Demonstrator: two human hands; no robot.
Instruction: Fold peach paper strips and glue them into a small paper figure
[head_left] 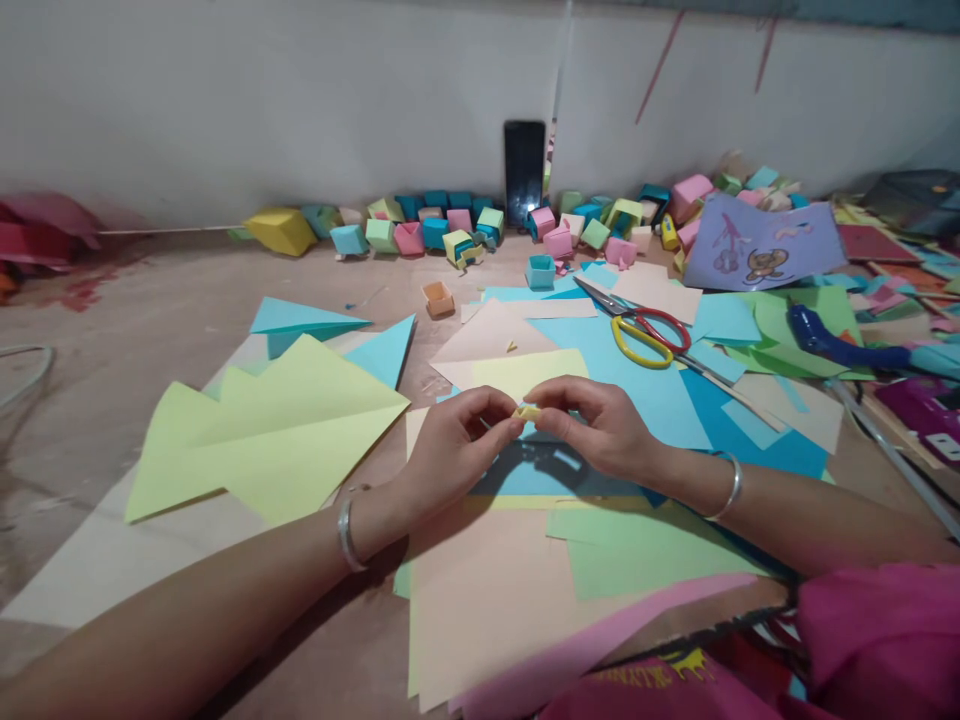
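Between the fingertips of both hands, a small piece of folded yellow paper (529, 412) is pinched over the paper sheets. My left hand (474, 430) grips its left end with thumb and forefinger. At the other end, the thumb and fingers of my right hand (596, 425) close on it. Blue paper (517, 475) lies below the hands, in their shadow. Just beyond them rest a pale yellow sheet (536, 368) and a peach sheet (491, 342), with a tiny yellow scrap (511, 346) on top. The fingers partly hide the folded piece.
Scissors (649, 335) with red and yellow handles lie at right. A phone (524, 172) leans on the wall behind a row of small folded paper boxes (382, 236). Large yellow-green paper (277, 430) lies left; a blue glue gun (847, 340) is far right.
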